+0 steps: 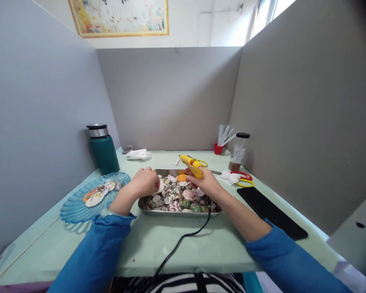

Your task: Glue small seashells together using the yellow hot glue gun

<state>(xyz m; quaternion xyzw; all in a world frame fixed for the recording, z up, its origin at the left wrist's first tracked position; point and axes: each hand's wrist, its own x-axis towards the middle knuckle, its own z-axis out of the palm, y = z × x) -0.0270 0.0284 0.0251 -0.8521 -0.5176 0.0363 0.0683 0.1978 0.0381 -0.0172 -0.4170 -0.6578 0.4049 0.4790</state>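
Note:
My right hand (210,183) is wrapped round a yellow hot glue gun (192,165), its nozzle pointing away to the upper left above a metal tray (177,213). A black cord (183,237) runs from the gun down past the table's front edge. Over the tray's left side, my left hand (145,181) has its fingers closed on a white seashell (161,186); its fingertips are partly hidden. Mixed seashells (171,194) fill the tray, some white, pink or green. To the left, a blue shell-shaped plate (75,208) carries several shells (95,199).
A green bottle (104,154) stands behind the plate. Further back lie white packets (138,154) and yellow-handled scissors (203,163). At right are a red cup (218,149) of glue sticks, a jar (238,152), red-and-yellow scissors (246,182) and a black slab (270,211). Grey partitions (171,97) surround the table.

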